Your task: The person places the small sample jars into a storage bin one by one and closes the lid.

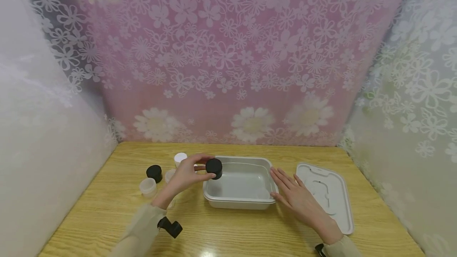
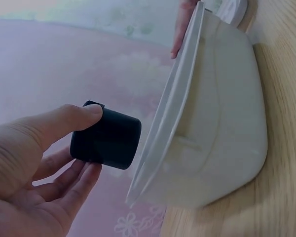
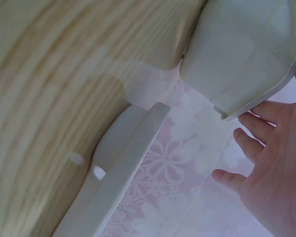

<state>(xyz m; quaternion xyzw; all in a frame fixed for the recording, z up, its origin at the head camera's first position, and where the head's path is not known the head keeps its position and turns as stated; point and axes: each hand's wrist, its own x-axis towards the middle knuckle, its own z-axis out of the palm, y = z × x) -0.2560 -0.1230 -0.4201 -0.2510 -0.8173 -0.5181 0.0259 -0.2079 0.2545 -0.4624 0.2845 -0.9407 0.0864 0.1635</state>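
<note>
My left hand (image 1: 191, 172) pinches a small black round jar (image 1: 214, 168) between thumb and fingers, above the left rim of a white rectangular box (image 1: 239, 204). In the left wrist view the black jar (image 2: 107, 137) is tilted beside the box's rim, clear of the table. The box stands upright with its inside bare. With fingers straight, my right hand (image 1: 298, 197) rests on the box's right rim; the right wrist view shows the fingertips of that hand (image 3: 281, 163) at the rim of the box (image 3: 241, 54).
Left of the box stand another black jar (image 1: 154, 173), a clear white-rimmed cup (image 1: 148, 186) and a white-lidded jar (image 1: 180, 158); others sit partly behind my left hand. A white lid (image 1: 339, 193) lies on the wooden table (image 1: 228, 233) at the right. Flowered cloth walls (image 1: 228, 70) surround the table.
</note>
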